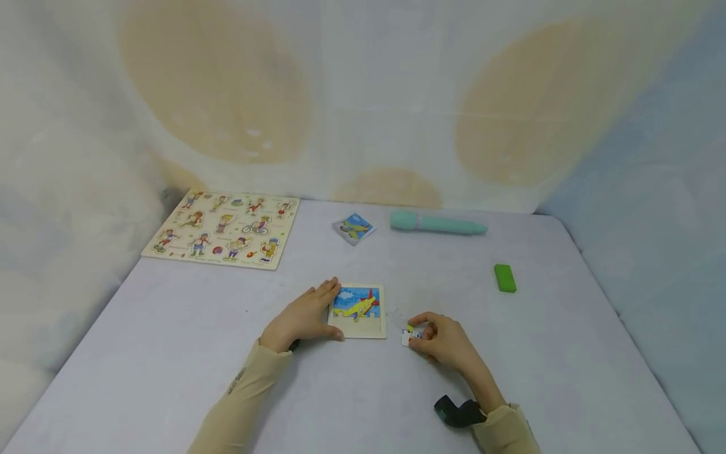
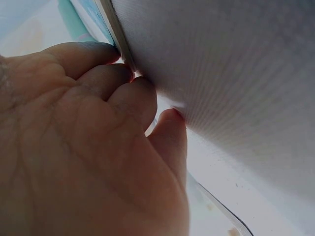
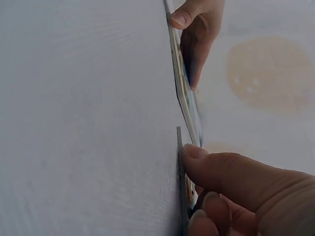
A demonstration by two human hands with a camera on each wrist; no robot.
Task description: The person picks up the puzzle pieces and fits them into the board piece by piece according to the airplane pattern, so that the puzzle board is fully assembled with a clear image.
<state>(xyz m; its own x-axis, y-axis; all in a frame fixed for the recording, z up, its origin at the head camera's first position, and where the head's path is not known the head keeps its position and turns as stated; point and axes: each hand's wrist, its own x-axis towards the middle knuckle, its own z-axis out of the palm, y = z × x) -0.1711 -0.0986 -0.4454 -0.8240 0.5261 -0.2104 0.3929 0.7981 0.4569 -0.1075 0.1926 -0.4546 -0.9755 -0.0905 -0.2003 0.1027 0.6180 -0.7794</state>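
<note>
A small square jigsaw board (image 1: pixel 358 326) with a pale wooden frame lies on the table. Its upper part shows a yellow airplane on blue; the lower strip is bare wood. Against its left side rests my left hand (image 1: pixel 307 318), fingers extended near the far corner and thumb at the near corner. In the left wrist view, the left fingertips touch the board's edge (image 2: pixel 118 37). To the right of the board, my right hand (image 1: pixel 445 340) pinches a thin puzzle piece (image 1: pixel 405 338), white and yellow, low over the table. The fingers partly cover it.
A large picture board (image 1: pixel 224 230) of cartoon children lies at the back left. Behind the jigsaw sit a small airplane picture card (image 1: pixel 355 227) and a mint-green, pen-shaped tube (image 1: pixel 437 224). A green block (image 1: pixel 505 278) is at the right. Patterned cloth surrounds the white table.
</note>
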